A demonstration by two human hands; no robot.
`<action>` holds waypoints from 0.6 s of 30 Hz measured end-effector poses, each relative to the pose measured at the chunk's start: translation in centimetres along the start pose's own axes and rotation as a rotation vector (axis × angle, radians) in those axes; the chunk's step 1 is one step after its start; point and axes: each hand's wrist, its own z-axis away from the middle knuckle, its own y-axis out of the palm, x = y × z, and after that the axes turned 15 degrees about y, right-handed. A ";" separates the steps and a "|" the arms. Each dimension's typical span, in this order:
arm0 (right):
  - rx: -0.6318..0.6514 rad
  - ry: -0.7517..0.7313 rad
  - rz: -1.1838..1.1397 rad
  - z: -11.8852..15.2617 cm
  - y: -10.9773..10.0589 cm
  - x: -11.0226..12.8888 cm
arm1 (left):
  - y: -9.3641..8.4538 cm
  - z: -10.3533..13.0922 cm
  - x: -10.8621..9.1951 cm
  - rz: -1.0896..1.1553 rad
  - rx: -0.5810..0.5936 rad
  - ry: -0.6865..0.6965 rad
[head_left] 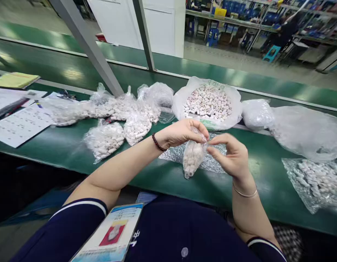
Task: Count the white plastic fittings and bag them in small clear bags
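Between my hands hangs a clear plastic bag filled with small white tubular pieces, its lower end just above the bench. My left hand pinches the gathered neck of this bag between thumb and fingers. From the other side, my right hand brings thumb and forefinger together at the twisted top of the bag. Under the bag lies a sheet of bubble wrap. Just behind my hands stands a large open bag whose rolled-back rim surrounds many loose white pieces.
Several filled clear bags lie on the left of the green bench. Printed sheets are at the far left. To the right are white plastic bags and an open bag of pieces. A grey post rises behind the bags.
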 end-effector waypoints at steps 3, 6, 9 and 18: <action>0.146 0.090 -0.180 -1.3 0.4 -1.9 | 0.1 0.0 0.1 -0.009 0.060 0.017; 0.194 0.189 -0.250 -2.2 1.1 -3.0 | -0.2 -0.2 0.2 -0.054 0.095 0.032; 0.230 0.299 -0.303 -2.8 1.7 -3.5 | -0.7 -0.3 0.1 -0.126 0.113 0.050; 0.184 0.421 -0.482 -3.0 2.5 -3.7 | -0.6 0.5 2.5 -1.101 -0.058 0.813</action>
